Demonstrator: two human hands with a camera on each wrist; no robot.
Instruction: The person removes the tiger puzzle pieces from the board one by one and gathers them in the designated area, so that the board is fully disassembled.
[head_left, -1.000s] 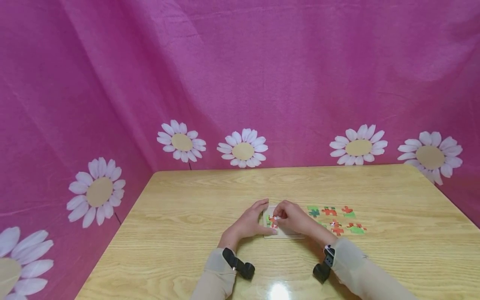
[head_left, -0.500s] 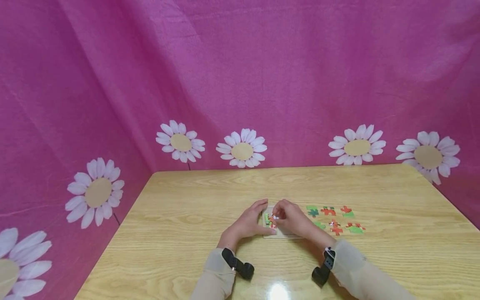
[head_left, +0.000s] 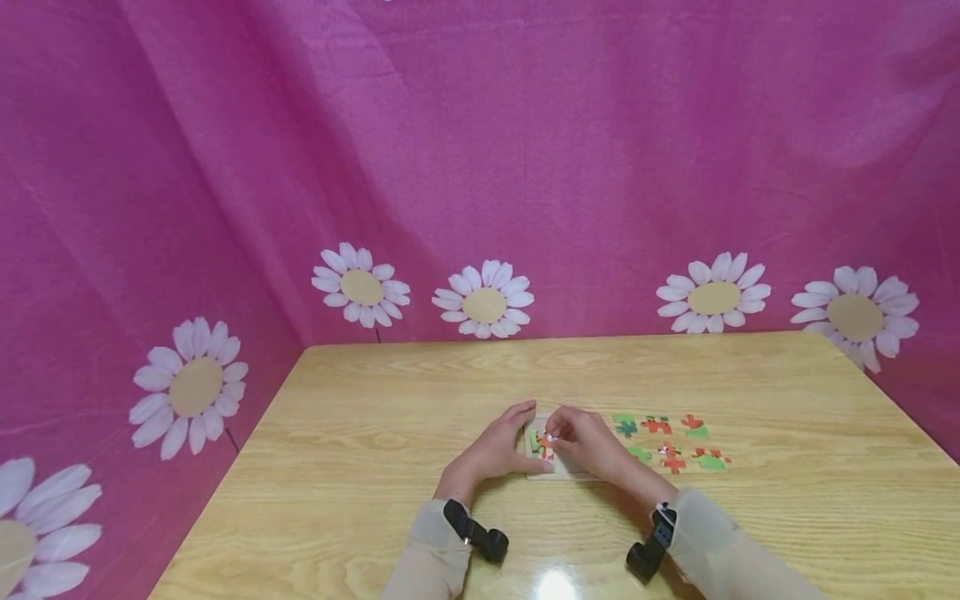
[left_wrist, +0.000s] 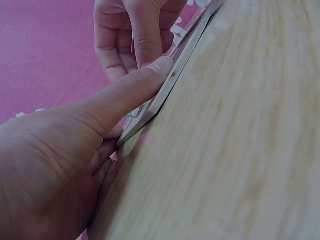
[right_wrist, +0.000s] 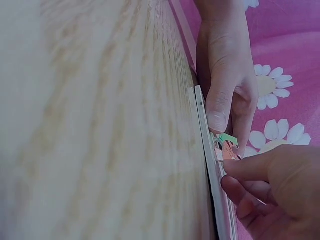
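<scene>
A shallow puzzle board with a pale frame lies on the table. My left hand holds its left end, thumb along the near edge and fingers at the far side; in the left wrist view the thumb presses on the frame. Over the board, my right hand pinches an orange and white jigsaw piece between thumb and index finger. A green piece shows right beside it, near the left thumb. Much of the board is hidden under my right hand.
Several loose jigsaw pieces lie in two rows right of the board, among them a green one, an orange one and a green and red one. A pink curtain with daisies hangs behind the wooden table.
My right hand stays at the same piece, its wrist shifting slightly to the right. The left hand and the loose pieces keep their places.
</scene>
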